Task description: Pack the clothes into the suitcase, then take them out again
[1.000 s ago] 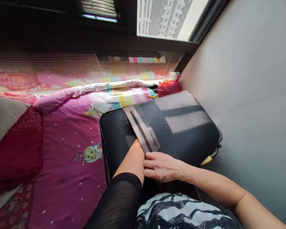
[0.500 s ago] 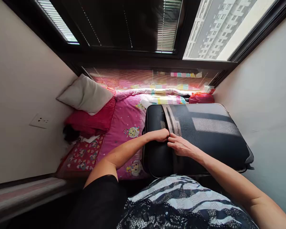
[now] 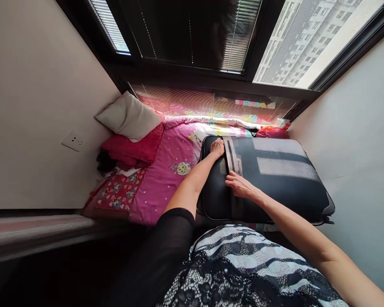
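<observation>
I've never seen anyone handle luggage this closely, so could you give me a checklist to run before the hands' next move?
1. Suitcase lying on its broad side: ok.
2. Right hand at the near end of the grey band: ok, fingertips at its lower end.
3. Left hand near the suitcase's far edge, beside the band: ok.
4. What the left fingers grip: cannot tell, they are hidden.
5. Opening along the band fully closed: cannot tell.
6. Red bundle apart from both hands: ok.
</observation>
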A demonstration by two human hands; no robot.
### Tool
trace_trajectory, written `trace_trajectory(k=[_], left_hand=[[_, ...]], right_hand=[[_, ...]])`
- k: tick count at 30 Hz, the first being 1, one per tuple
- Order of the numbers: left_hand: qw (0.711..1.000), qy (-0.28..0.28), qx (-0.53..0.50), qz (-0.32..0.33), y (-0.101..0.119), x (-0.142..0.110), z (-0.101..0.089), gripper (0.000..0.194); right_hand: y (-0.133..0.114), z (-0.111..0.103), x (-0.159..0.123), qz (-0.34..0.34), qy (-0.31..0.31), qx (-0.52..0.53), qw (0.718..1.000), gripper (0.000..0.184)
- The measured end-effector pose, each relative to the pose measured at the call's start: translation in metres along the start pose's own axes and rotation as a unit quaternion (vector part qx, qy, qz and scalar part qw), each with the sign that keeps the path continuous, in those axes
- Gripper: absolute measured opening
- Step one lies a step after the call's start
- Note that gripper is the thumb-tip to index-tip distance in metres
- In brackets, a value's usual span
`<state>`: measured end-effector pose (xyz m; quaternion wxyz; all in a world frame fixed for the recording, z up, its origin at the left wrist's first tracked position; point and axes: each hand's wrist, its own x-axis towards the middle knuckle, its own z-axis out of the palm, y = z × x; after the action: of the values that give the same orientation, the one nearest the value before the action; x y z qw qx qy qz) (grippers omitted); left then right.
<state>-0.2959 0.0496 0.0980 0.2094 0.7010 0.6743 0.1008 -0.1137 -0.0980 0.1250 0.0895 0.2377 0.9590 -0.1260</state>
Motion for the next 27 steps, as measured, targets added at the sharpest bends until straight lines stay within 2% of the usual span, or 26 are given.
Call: trace_trajectory(k=[3, 6, 10, 13, 16, 21, 24, 27], left_hand=[[0.999, -0.021, 0.014, 0.02, -0.003, -0.003, -0.002, 0.034], [0.998, -0.048, 0.015, 0.042, -0.004, -0.022, -0.003, 0.027], [0.994, -0.069, 0.016, 0.084, -0.002, -0.081, 0.008, 0.02], [0.99, -0.079, 0.016, 0.115, 0.001, -0.136, 0.022, 0.02], [0.987, -0.078, -0.001, 0.143, 0.005, -0.185, 0.035, 0.021], [0.985, -0.05, -0.026, 0.16, 0.008, -0.246, 0.055, 0.025], [0.981, -0.041, -0.016, 0.19, 0.007, -0.271, 0.068, 0.032], [0.977, -0.04, 0.005, 0.208, 0.006, -0.283, 0.079, 0.035]], right_hand=[[0.002, 0.004, 0.0, -0.002, 0.02, 0.008, 1.0, 0.024], [0.004, 0.008, 0.0, -0.003, 0.034, 0.031, 0.999, 0.025], [0.003, 0.016, -0.003, 0.007, 0.08, 0.1, 0.992, 0.025], [0.003, 0.026, -0.016, 0.013, 0.151, 0.153, 0.977, 0.047], [0.005, 0.035, -0.042, 0.025, 0.221, 0.19, 0.956, 0.06], [0.014, 0.04, -0.106, 0.078, 0.258, 0.181, 0.946, 0.048], [0.018, 0.041, -0.14, 0.138, 0.274, 0.183, 0.934, 0.045], [0.024, 0.045, -0.17, 0.197, 0.28, 0.177, 0.923, 0.043]])
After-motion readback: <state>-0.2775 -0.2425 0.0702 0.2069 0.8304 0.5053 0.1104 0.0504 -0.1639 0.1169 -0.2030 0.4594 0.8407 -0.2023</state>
